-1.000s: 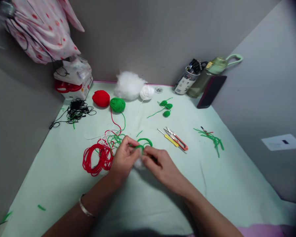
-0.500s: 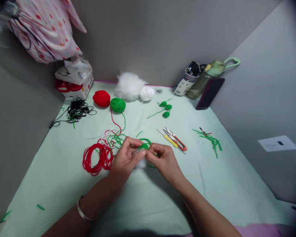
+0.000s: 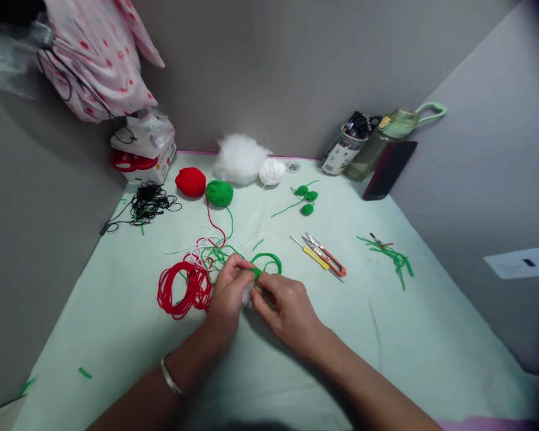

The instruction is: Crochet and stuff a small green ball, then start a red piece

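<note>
My left hand [image 3: 228, 293] and my right hand [image 3: 286, 308] meet over the pale green table cover [image 3: 117, 335], fingers pinched together. Between them I hold a small green crocheted piece [image 3: 255, 273] with a tuft of white stuffing [image 3: 247, 294] under it. A loop of green yarn [image 3: 269, 259] runs from the piece across the cover. A coil of red yarn [image 3: 182, 288] lies just left of my left hand.
Red yarn ball [image 3: 190, 181], green yarn ball [image 3: 219, 193], white stuffing pile [image 3: 241, 158] and white ball [image 3: 272, 171] sit at the back. Snips and a hook [image 3: 321, 254] lie to the right, green scraps [image 3: 393, 257] beyond. Three small green pieces [image 3: 306, 200], black cord [image 3: 146, 202], cup, bottle and phone [image 3: 388, 169] stand by the wall.
Both hands have stayed together on the green piece, shifting slightly; the fingers have closed tighter round the white stuffing. My head has moved a little, shifting the scene rightward.
</note>
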`<state>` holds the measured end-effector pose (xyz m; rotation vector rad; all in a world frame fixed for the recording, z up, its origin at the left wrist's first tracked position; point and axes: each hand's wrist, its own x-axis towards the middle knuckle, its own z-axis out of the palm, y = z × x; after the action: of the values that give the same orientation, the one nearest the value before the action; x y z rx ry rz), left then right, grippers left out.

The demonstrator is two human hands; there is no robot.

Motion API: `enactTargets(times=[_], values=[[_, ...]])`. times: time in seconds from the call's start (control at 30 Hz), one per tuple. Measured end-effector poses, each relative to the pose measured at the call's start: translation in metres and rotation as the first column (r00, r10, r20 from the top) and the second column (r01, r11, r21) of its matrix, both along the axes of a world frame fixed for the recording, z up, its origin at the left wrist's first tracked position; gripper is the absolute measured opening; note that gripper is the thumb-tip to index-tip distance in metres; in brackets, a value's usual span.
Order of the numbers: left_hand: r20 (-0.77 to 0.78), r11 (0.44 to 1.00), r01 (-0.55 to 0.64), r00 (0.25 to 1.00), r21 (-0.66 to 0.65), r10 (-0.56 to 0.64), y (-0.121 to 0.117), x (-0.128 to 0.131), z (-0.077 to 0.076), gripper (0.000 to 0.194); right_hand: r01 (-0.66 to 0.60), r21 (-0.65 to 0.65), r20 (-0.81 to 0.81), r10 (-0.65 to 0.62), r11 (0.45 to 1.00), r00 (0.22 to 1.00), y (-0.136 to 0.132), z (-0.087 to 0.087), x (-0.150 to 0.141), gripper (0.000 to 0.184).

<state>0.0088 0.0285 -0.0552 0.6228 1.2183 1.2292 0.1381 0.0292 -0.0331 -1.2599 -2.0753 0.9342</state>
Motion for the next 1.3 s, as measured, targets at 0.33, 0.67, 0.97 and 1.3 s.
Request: enactTargets(times=[0.33,0.67,0.97,1.3], values=[[0.185,0.984,0.174,0.967,0.029,-0.176,-0.005,-0.006,0.023,0.032,0.143,-0.359,-0.268,-0.249,0.922,0.931,0.017,0.011,0.019,0.042],[0.022,0.985,0.12,0.992,0.124,-0.124,-0.002,-0.007,0.006,0.024,-0.049,-0.277,-0.144,0.009,0.96,0.989,0.005,0.02,0.019,0.031],[-0.15,0.942,0.002,0.987,0.334,0.051,-0.005,-0.001,-0.003,0.021,-0.042,-0.588,-0.417,-0.259,0.808,0.871,0.017,-0.005,0.01,0.051],[0.013,0.972,0.199,0.979,0.123,-0.202,-0.004,-0.015,0.012,0.023,-0.069,-0.574,-0.413,-0.216,0.816,0.885,0.019,0.001,0.024,0.045]])
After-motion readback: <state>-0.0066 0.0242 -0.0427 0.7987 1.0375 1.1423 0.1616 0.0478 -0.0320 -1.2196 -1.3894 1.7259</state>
